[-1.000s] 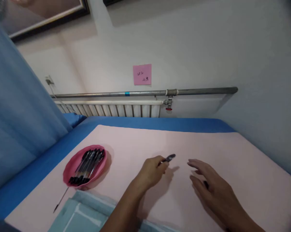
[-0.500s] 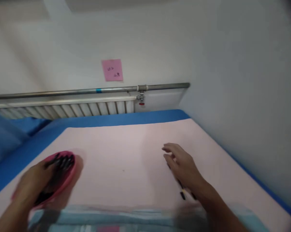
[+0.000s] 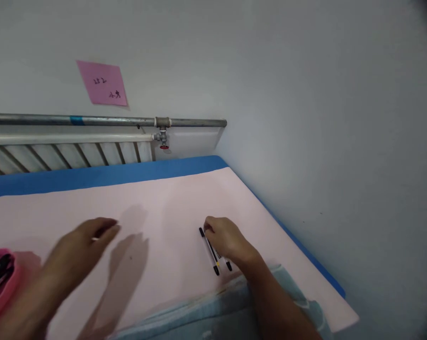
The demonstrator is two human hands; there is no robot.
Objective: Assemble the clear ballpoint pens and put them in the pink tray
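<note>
My right hand (image 3: pixel 229 241) lies on the pink sheet (image 3: pixel 171 198) with its fingers curled down over two black-tipped pens (image 3: pixel 210 251). The pens lie side by side, their ends sticking out at the fingertips and beside the wrist. My left hand (image 3: pixel 81 248) hovers low over the sheet at the left, fingers together and pointing right. It is blurred, and I cannot make out whether it holds anything. A pink tray (image 3: pixel 3 295) with several black pens sits at the left edge, just left of my left forearm.
A pale blue-green cloth (image 3: pixel 199 316) lies along the near edge. The pink sheet rests on a blue surface (image 3: pixel 110 172). Behind it are a white radiator (image 3: pixel 68 153) and a metal pipe (image 3: pixel 107 120) on the wall. A pink sticky note (image 3: pixel 102 82) hangs above. A grey wall closes the right side.
The view has swung to the right. My left hand went to the pink tray and came back out over the sheet. My right hand has curled down onto the two pens.
</note>
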